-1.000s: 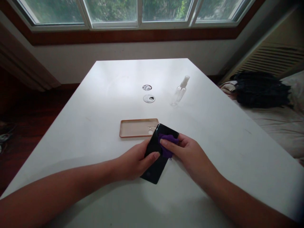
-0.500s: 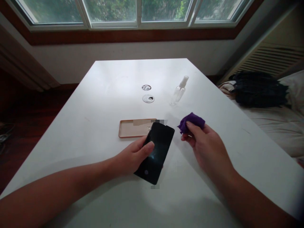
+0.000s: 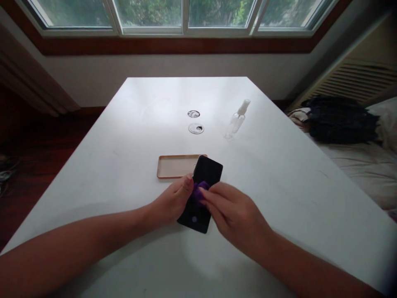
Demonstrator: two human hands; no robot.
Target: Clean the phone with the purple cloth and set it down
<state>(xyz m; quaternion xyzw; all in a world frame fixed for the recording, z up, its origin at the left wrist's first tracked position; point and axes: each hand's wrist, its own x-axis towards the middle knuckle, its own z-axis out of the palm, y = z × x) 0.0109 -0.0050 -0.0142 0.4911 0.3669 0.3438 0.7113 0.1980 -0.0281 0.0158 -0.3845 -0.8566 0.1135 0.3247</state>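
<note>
My left hand (image 3: 172, 203) grips a black smartphone (image 3: 208, 169) by its left edge, thumb along the side, screen facing up and tilted. My right hand (image 3: 237, 211) pinches a bunched purple cloth (image 3: 200, 192) and presses it against the middle of the screen. Part of the cloth is hidden by the right fingers. Just behind the phone, a phone case (image 3: 175, 166) with a brown rim lies open side up on the white table; the phone covers its right end.
A clear spray bottle (image 3: 237, 120) with a white cap stands farther back on the white table (image 3: 139, 107). Left of it, a round cable-hole cover (image 3: 196, 128) and a round hole (image 3: 194, 114) are set in the tabletop. Dark clothing (image 3: 341, 120) lies on a bed at right.
My right hand has moved left with the purple cloth, from beside the phone onto its screen. The left thumb has slid from the screen to the phone's edge.
</note>
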